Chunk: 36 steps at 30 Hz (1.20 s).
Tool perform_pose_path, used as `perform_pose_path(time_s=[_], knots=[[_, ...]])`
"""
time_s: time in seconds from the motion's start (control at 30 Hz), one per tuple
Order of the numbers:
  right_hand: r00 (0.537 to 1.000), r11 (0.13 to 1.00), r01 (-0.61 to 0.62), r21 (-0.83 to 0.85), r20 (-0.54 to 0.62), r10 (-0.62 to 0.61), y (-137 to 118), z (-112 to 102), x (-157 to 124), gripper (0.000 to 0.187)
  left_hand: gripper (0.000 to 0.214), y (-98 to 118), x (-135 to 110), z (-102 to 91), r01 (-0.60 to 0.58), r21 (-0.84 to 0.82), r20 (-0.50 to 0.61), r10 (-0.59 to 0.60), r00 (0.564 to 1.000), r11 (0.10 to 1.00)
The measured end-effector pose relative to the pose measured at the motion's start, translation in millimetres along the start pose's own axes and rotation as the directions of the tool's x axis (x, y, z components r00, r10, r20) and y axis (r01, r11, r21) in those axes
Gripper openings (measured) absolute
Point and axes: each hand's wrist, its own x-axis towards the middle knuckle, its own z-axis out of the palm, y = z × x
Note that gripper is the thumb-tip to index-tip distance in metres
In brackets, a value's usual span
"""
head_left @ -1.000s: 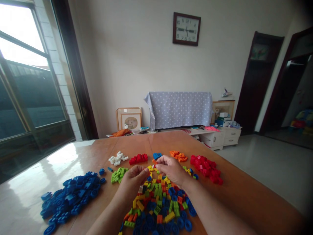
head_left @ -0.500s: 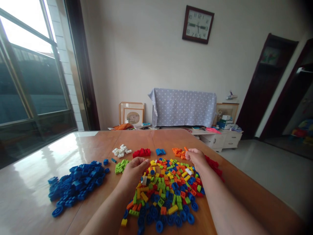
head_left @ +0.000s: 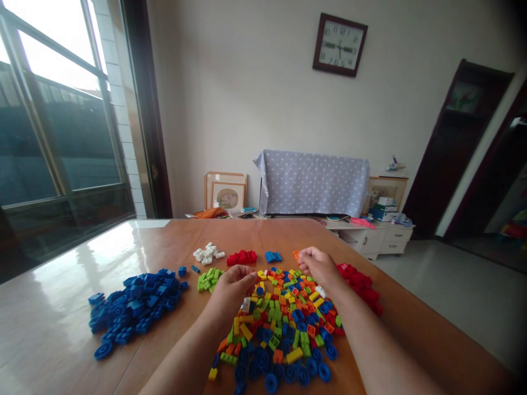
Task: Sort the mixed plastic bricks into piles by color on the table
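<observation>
My left hand (head_left: 237, 285) is closed in a pinch at the left edge of a mixed heap of toy building bricks (head_left: 284, 312). A speck of reddish colour shows at its fingertips, too small to name. My right hand (head_left: 319, 267) has its fingers curled together above the far right side of the heap. It hides most of a small pile of orange bricks (head_left: 295, 254), and what its fingers hold, if anything, is hidden. Beside my left hand lies a pile of light green bricks (head_left: 208, 280). Red bricks (head_left: 360, 285) lie partly behind my right forearm.
A large pile of blue bricks (head_left: 135, 304) spreads over the left of the wooden table (head_left: 173, 241). Along the far side sit white bricks (head_left: 208, 253), red bricks (head_left: 241, 257) and a few blue bricks (head_left: 273, 257). A low white cabinet (head_left: 382, 241) stands beyond the table.
My right hand has moved left and slightly nearer, now covering most of the orange pile; the orange brick at its fingertips no longer shows there. My left hand stays pinched. The view has shifted slightly.
</observation>
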Motion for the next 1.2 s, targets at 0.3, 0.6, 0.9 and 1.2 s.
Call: perform_pose_path(time_s=[0.3,0.6,0.9,1.2], knots=[[0.817,0.983,0.18,0.029,0.552,-0.166,-33,56,-67,0.032,0.042,1,-4,5.8,-0.03,-0.025,0.09,0.032,0.995,0.999],[0.966,0.998,0.053,0.024,0.252,-0.057,-15,31,-25,0.026,0.048,13,-10,5.5,-0.002,0.059,0.008,0.001,1.0,0.998],[0.986,0.939,-0.077,-0.336,-0.165,0.022,30,-29,27,0.011,0.046,8,-2,-5.8,0.009,0.104,-0.037,-0.005,0.999,0.995],[0.989,0.921,-0.076,-0.381,-0.148,0.021,28,-28,24,0.02,0.051,9,0,-8.1,-0.006,0.074,-0.074,0.011,0.997,0.997]])
